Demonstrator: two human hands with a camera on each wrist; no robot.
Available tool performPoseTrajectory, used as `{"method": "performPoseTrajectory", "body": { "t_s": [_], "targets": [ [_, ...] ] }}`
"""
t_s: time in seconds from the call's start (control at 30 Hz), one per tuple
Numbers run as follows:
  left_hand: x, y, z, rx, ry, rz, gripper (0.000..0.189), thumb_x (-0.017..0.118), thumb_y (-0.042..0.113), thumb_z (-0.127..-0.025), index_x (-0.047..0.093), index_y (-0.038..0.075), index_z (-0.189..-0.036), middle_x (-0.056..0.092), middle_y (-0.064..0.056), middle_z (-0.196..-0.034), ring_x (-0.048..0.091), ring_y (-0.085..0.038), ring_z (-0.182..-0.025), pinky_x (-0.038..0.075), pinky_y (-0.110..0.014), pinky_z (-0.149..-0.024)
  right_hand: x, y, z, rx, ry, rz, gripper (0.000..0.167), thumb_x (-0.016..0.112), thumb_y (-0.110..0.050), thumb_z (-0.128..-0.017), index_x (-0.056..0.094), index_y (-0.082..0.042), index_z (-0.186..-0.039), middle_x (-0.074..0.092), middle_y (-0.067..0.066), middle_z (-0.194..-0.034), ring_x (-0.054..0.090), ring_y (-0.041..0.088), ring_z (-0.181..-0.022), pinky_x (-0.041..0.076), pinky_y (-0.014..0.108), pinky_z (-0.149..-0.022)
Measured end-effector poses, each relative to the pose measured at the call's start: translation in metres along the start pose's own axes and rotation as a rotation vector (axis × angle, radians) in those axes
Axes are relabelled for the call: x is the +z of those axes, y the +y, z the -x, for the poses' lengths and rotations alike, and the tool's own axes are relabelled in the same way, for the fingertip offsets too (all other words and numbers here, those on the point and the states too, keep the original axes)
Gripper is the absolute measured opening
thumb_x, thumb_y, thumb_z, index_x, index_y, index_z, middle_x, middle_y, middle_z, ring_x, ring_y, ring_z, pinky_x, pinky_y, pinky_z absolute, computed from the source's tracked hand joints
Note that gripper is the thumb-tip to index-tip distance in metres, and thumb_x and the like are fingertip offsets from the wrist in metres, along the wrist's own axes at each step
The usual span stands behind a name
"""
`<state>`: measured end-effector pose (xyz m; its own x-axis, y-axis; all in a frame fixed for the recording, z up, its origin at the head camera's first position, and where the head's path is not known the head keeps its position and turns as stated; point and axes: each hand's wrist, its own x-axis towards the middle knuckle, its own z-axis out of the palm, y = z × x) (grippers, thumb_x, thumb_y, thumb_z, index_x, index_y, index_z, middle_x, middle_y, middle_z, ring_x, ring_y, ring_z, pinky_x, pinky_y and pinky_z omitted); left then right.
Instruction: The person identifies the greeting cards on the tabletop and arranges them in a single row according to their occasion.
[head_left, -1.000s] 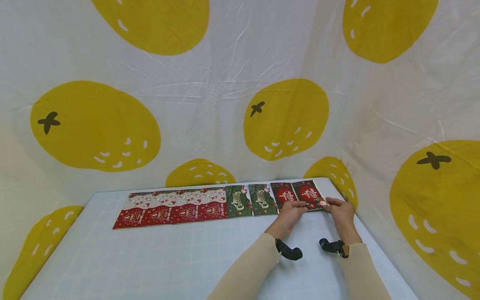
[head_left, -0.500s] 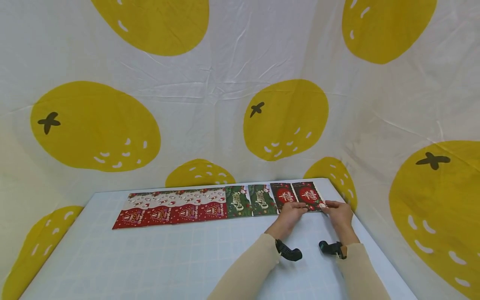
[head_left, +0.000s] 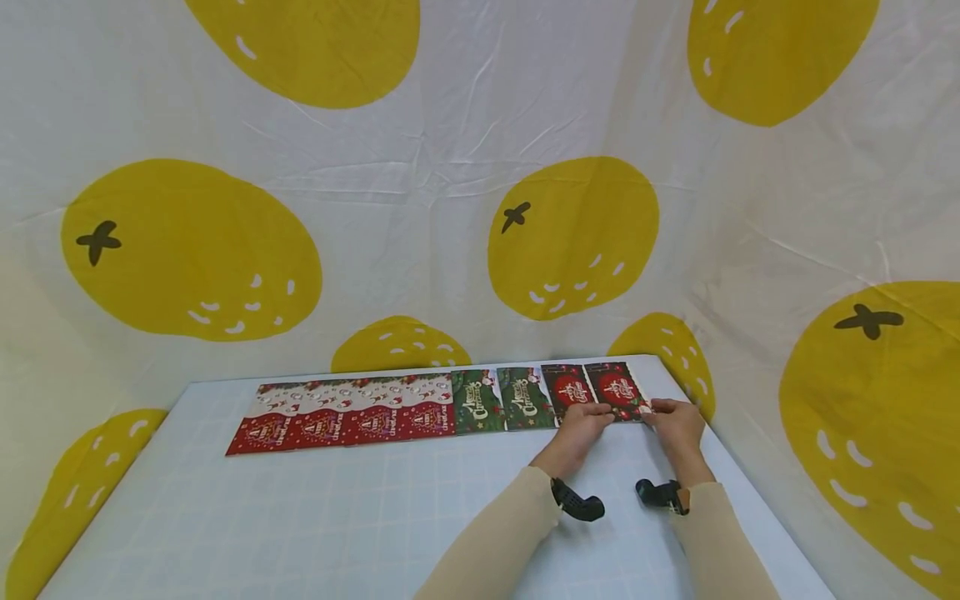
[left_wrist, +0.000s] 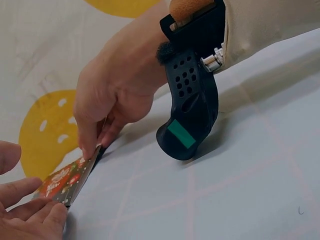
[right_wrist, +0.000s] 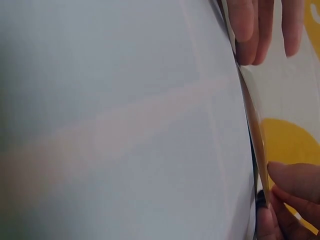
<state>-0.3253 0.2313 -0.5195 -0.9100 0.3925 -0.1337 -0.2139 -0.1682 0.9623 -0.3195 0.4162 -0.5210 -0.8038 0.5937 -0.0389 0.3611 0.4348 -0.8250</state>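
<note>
A row of Christmas cards lies along the table's far side. At its right end is a dark red card (head_left: 617,387) with white lettering. My left hand (head_left: 573,437) holds this card's near left corner, its fingers (left_wrist: 52,215) at the edge in the left wrist view. My right hand (head_left: 678,429) pinches the near right corner, with the thumb (right_wrist: 292,180) on one face in the right wrist view. Another dark red card (head_left: 567,385) adjoins it, partly behind my left hand. Two green cards (head_left: 474,402) and several red-and-white cards (head_left: 423,408) continue leftward.
The pale blue checked table (head_left: 315,517) extends toward me, with edges at its back and sides. Behind it hangs a white cloth (head_left: 390,250) printed with yellow fruit. Black wrist devices (head_left: 577,500) sit on both wrists and stand out over the table.
My right hand has shifted slightly left, and the card's near right corner with it. My left hand and the other cards have stayed in place.
</note>
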Motion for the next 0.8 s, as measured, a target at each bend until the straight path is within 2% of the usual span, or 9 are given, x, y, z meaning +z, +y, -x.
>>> {"method": "performPoseTrajectory", "body": {
  "t_s": [0.13,0.37,0.53,0.8],
  "targets": [
    [0.0011,-0.0006,0.0,0.008,-0.002,-0.001,0.033,0.065,0.009,-0.1,0.068,-0.007,-0.13,0.067,-0.012,-0.131,0.057,-0.027,-0.131,0.039,-0.05,-0.117,-0.0003,-0.0001,-0.0002,0.001,0.009,0.012,0.036,0.07,-0.01,-0.1,0.066,0.01,-0.13,0.064,0.032,-0.13,0.056,0.045,-0.12,0.053,0.052,-0.1],
    [0.0011,-0.0021,-0.0012,0.003,0.018,-0.008,0.034,0.067,0.011,-0.1,0.069,-0.005,-0.13,0.068,-0.011,-0.131,0.059,-0.025,-0.128,0.04,-0.049,-0.116,0.0005,-0.0002,0.0015,-0.048,0.028,0.037,0.036,0.072,-0.01,-0.098,0.067,0.013,-0.126,0.066,0.033,-0.125,0.057,0.048,-0.12,0.05,0.055,-0.099],
    [-0.0002,-0.0045,-0.0043,0.011,0.015,0.009,0.035,0.066,0.01,-0.1,0.068,-0.006,-0.13,0.067,-0.013,-0.131,0.058,-0.026,-0.129,0.04,-0.05,-0.117,0.0007,-0.0029,0.0049,-0.037,0.021,0.035,0.037,0.071,-0.011,-0.099,0.067,0.013,-0.127,0.066,0.033,-0.126,0.056,0.048,-0.119,0.05,0.056,-0.101],
    [-0.0033,-0.0053,-0.004,0.002,-0.004,0.136,0.039,0.064,0.008,-0.102,0.062,-0.011,-0.136,0.065,-0.019,-0.136,0.058,-0.026,-0.13,0.043,-0.046,-0.115,0.0004,-0.0035,0.0098,0.003,0.034,0.031,0.039,0.067,-0.017,-0.103,0.064,0.012,-0.129,0.063,0.033,-0.129,0.056,0.047,-0.118,0.051,0.054,-0.102]
  ]
}}
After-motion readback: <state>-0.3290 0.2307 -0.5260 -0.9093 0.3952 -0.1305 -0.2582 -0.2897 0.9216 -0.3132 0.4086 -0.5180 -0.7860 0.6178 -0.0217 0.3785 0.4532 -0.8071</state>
